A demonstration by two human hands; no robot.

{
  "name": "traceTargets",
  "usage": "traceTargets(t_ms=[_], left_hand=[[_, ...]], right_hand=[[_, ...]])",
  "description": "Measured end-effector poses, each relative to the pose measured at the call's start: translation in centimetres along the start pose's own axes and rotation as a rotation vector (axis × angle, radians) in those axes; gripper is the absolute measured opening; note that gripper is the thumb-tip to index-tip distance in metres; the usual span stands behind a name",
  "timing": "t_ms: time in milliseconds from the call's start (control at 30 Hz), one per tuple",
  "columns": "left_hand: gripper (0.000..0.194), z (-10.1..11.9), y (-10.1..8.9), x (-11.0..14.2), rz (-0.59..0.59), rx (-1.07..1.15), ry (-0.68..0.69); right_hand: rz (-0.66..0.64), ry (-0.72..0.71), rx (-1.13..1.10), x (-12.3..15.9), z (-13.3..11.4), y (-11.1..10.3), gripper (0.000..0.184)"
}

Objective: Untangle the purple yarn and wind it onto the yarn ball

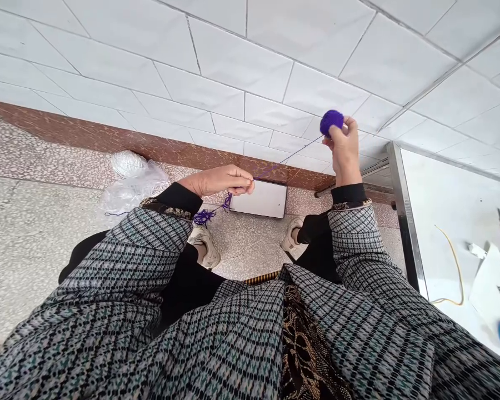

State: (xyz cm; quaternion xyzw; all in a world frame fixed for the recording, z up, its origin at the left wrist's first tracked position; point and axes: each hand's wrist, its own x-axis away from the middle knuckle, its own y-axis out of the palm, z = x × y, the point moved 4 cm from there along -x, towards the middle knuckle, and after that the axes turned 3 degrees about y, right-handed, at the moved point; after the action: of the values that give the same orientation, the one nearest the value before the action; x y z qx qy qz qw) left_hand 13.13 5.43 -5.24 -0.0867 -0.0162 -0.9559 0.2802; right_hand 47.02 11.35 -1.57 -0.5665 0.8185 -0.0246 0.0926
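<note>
One purple yarn ball [331, 122] sits gripped in the right hand [345, 151], the left hand [216, 181] pinching its strand [275, 168].

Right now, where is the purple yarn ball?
In the head view, the purple yarn ball is pinched in the right hand at upper right, over the white wall tiles, with a strand running to the left hand.

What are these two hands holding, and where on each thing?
The right hand holds a purple yarn ball by its underside, with the fingertips. The left hand pinches the purple yarn strand running from the ball.
</note>
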Motion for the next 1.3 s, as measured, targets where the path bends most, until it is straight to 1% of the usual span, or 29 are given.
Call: traceTargets(t_ms=[33, 67, 100, 133, 167, 200, 233, 267, 300, 333, 367, 400, 433, 467, 533, 600, 633, 700, 733, 800, 900, 1000, 1067, 1133, 1167, 1233, 1267, 1300], left_hand=[[0.027, 0.6, 0.1, 0.4, -0.028, 0.007, 0.009], [0.029, 1.2, 0.2, 0.7, -0.031, 0.019, 0.026], [0.032, 1.7, 0.0, 1.0, -0.005, 0.039, 0.056], [0.035, 2.2, -0.3, 1.3, 0.045, 0.068, 0.095], [0.038, 2.7, -0.8, 1.5, 0.106, 0.104, 0.143], [0.039, 3.0, -1.3, 1.7, 0.17, 0.144, 0.196], [0.039, 3.1, -2.0, 1.9, 0.235, 0.184, 0.249], [0.039, 3.1, -2.6, 2.0, 0.298, 0.222, 0.298], [0.037, 3.0, -3.3, 2.1, 0.353, 0.253, 0.333], [0.035, 2.7, -3.9, 2.0, 0.404, 0.28, 0.35], [0.033, 2.2, -4.3, 1.9, 0.446, 0.299, 0.346], [0.031, 1.7, -4.5, 1.6, 0.475, 0.309, 0.319], [0.03, 1.2, -4.4, 1.3, 0.486, 0.311, 0.277], [0.029, 0.8, -4.1, 0.9, 0.478, 0.305, 0.227], [0.024, 0.1, -2.6, -0.1, 0.411, 0.288, 0.133], [0.023, -0.1, -0.7, -1.1, 0.33, 0.308, 0.078], [0.025, -0.1, 0.2, -1.5, 0.313, 0.339, 0.062], [0.028, -0.3, 1.3, -2.2, 0.339, 0.418, 0.04], [0.028, -0.4, 1.5, -2.3, 0.377, 0.454, 0.032], [0.023, -0.8, 1.5, -2.5, 0.451, 0.483, 0.028], [0.014, -1.5, 0.8, -2.2, 0.488, 0.456, 0.051], [0.014, -2.3, -0.2, -1.7, 0.517, 0.442, 0.066], [0.013, -2.8, -0.9, -1.2, 0.567, 0.441, 0.031], [0.011, -3.2, -1.8, -0.5, 0.665, 0.425, -0.043], [0.01, -3.4, -2.4, 0.0, 0.726, 0.413, -0.081], [0.011, -3.6, -3.5, 1.2, 0.85, 0.39, -0.135], [0.012, -3.6, -4.1, 1.8, 0.902, 0.383, -0.15], [0.014, -3.6, -4.6, 2.4, 0.947, 0.377, -0.161]], right_hand=[[-0.034, -0.019, 0.093, 0.0, 0.4, 0.4, 0.053], [-0.088, -0.033, 0.204, 0.2, 0.6, 0.8, 0.05], [-0.171, -0.032, 0.325, 0.6, 0.7, 1.3, 0.048], [-0.287, -0.013, 0.442, 1.1, 0.8, 1.8, 0.047], [-0.435, 0.019, 0.542, 1.9, 0.8, 2.3, 0.047], [-0.611, 0.059, 0.605, 2.9, 0.7, 2.9, 0.046], [-0.808, 0.098, 0.615, 4.1, 0.6, 3.4, 0.045], [-1.011, 0.131, 0.568, 5.3, 0.4, 3.9, 0.044], [-1.195, 0.153, 0.468, 6.5, 0.1, 4.3, 0.045], [-1.339, 0.163, 0.332, 7.5, -0.3, 4.6, 0.048], [-1.43, 0.16, 0.177, 8.2, -0.6, 4.8, 0.053], [-1.459, 0.147, 0.022, 8.4, -1.0, 5.0, 0.061], [-1.432, 0.127, -0.121, 8.4, -1.2, 5.2, 0.07], [-1.36, 0.106, -0.245, 8.1, -1.2, 5.4, 0.076], [-1.135, 0.073, -0.427, 7.0, -1.2, 5.7, 0.08], [-0.867, 0.054, -0.509, 5.9, -1.1, 6.0, 0.075], [-0.739, 0.051, -0.527, 5.4, -1.1, 6.0, 0.07], [-0.515, 0.041, -0.552, 4.6, -1.5, 5.7, 0.061], [-0.437, 0.034, -0.564, 4.3, -1.9, 5.4, 0.059], [-0.333, 0.019, -0.58, 3.8, -2.7, 4.5, 0.056], [-0.225, 0.004, -0.555, 3.4, -4.1, 2.7, 0.051], [-0.106, -0.009, -0.571, 3.2, -5.2, 0.7, 0.042], [-0.06, -0.002, -0.611, 3.1, -5.5, -0.4, 0.038], [-0.009, -0.028, -0.671, 2.7, -5.6, -1.6, 0.033], [0.026, -0.052, -0.713, 2.5, -5.5, -2.2, 0.029], [0.1, -0.082, -0.812, 2.1, -5.4, -3.5, 0.01], [0.132, -0.078, -0.853, 1.9, -5.4, -4.0, 0.003], [0.166, -0.068, -0.885, 1.7, -5.3, -4.4, 0.014]])
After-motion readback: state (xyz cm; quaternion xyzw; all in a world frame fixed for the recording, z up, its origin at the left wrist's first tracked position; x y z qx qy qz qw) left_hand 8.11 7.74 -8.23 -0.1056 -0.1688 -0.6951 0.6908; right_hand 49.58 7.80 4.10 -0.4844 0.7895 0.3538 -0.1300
